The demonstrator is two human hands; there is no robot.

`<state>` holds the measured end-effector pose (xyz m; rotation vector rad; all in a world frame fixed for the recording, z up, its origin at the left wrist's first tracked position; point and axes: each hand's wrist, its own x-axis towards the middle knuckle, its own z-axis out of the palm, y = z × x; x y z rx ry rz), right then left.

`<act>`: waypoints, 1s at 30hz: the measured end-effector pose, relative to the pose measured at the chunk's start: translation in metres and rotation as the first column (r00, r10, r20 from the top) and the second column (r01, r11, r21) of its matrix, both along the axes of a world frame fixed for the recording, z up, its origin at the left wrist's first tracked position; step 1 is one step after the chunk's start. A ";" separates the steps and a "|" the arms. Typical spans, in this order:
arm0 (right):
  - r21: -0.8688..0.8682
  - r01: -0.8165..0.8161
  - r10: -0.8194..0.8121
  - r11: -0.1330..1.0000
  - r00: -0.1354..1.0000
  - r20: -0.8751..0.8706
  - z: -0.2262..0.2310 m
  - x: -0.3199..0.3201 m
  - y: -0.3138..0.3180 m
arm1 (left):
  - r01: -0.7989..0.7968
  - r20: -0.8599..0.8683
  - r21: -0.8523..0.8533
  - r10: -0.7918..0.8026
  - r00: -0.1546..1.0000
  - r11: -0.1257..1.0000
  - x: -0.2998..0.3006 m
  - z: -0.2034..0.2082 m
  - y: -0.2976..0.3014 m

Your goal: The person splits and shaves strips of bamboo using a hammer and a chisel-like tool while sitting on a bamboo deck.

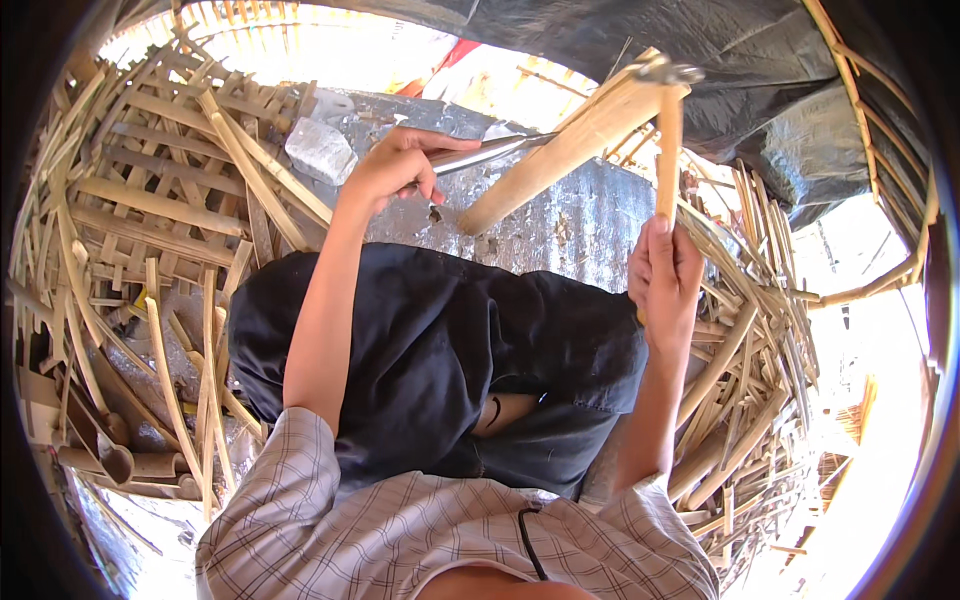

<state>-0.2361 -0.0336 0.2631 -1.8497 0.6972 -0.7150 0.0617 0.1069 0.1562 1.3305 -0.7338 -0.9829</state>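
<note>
My left hand [392,172] is closed round a grey metal chisel [480,153], index finger stretched along it. The chisel's thin tip meets or overlaps the side of a thick, pale split bamboo piece [565,150]. That bamboo slants up to the right, its lower end on the grey sheet in front of my knees. In my right hand [665,268] is the wooden handle of a hammer [669,150], held upright. Its metal head, slightly blurred, is raised by the bamboo's upper end and hides part of it.
A whitish stone block [320,150] rests on the worn grey sheet [590,235]. Woven bamboo lattice [165,190] and loose strips [205,390] crowd the left. More bamboo sticks [735,400] are heaped at the right. Black plastic sheeting [740,45] hangs at the back.
</note>
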 end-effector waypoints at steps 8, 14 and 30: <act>0.032 -0.030 0.038 0.999 0.950 -0.308 -0.082 0.036 -0.002 | -0.142 0.074 0.005 0.141 0.987 0.990 0.005 0.008 0.035; -0.121 0.002 -0.007 0.993 0.999 -0.035 -0.006 0.036 0.025 | -0.103 0.051 -0.057 0.106 0.993 0.993 0.002 0.007 0.047; -0.164 0.192 -0.152 0.968 0.962 0.227 -0.027 0.032 0.056 | -0.014 0.275 0.012 0.010 0.961 1.000 -0.029 0.017 0.036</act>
